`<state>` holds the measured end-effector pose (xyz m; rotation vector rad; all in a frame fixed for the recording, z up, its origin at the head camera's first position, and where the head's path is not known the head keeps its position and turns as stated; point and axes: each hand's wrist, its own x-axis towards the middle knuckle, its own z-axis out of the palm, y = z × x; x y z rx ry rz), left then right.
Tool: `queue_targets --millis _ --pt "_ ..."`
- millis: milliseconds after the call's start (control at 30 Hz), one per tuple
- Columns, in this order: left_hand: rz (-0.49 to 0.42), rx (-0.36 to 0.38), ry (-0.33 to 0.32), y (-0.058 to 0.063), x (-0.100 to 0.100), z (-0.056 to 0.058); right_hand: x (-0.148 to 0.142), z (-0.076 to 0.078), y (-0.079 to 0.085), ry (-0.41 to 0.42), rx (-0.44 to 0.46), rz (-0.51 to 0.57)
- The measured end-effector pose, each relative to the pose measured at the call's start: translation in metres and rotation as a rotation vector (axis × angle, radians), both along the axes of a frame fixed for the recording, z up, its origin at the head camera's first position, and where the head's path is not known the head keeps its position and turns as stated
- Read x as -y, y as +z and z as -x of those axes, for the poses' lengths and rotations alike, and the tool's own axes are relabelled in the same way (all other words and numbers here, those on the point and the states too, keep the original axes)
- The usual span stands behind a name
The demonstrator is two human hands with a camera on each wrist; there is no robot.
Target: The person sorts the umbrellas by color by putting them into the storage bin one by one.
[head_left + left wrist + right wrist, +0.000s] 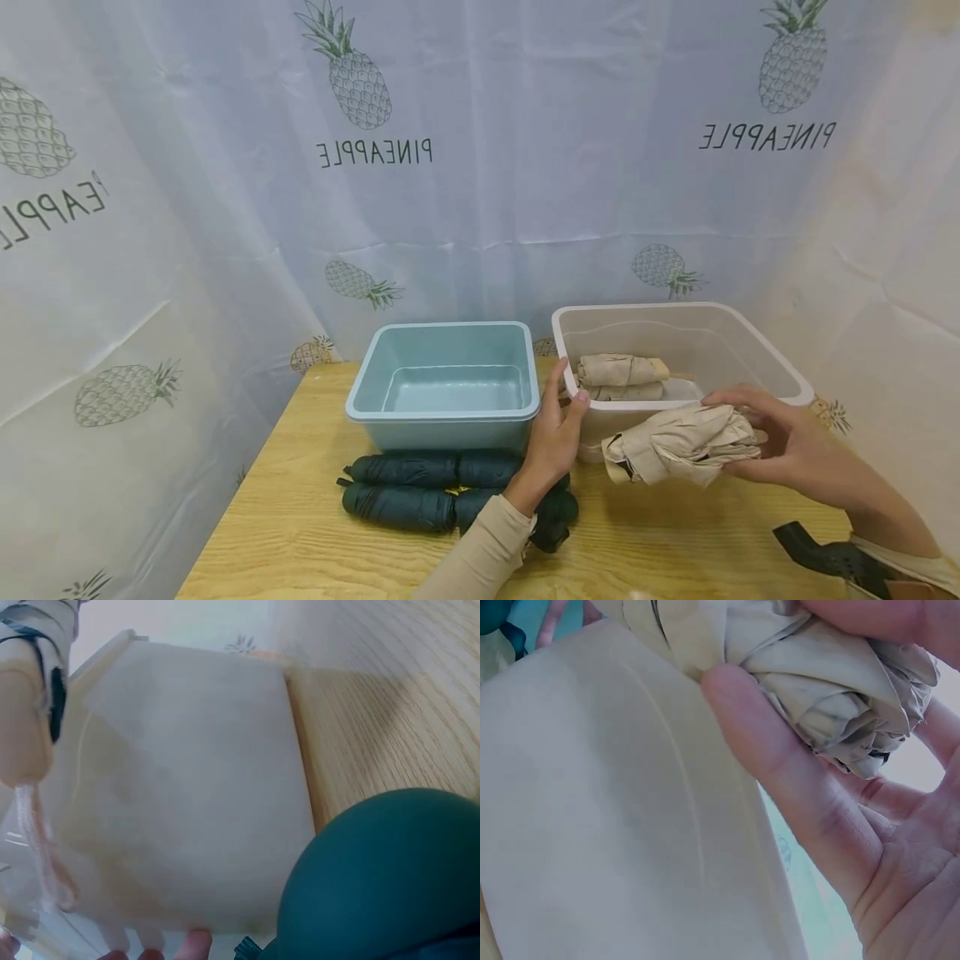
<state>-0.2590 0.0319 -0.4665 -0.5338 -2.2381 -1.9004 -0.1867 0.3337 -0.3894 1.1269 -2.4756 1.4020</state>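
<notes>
My right hand [780,442] grips a loosely folded beige umbrella [682,446] before the front wall of the white translucent bin [757,354]. In the right wrist view, the thumb and fingers lie around the umbrella's crumpled cloth [817,682]. The umbrella's rounded handle end [22,727], with a hanging strap, shows in the left wrist view. With my left hand [555,437] I hold the bin's front left corner, thumb on the rim. Inside that bin lie rolled beige umbrellas [618,375].
A light blue bin [442,415] stands left of the white one. Dark green folded umbrellas [401,507] lie side by side before it on the wooden table [277,500]. A pineapple-print curtain [495,167] hangs behind. A black curved piece [813,550] is at the right wrist.
</notes>
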Motion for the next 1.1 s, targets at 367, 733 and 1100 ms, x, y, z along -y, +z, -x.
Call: queue_targets --millis 367,733,1100 --pt "0.005 -0.018 -0.003 0.0 0.001 0.001 -0.014 0.005 0.015 0.02 0.046 0.086" --pt "0.005 -0.011 0.007 -0.001 0.0 0.001 -0.022 0.016 0.029 0.019 0.089 0.216" --pt "0.014 -0.001 0.009 0.001 -0.001 0.0 -0.025 0.035 0.036 0.111 0.087 0.383"
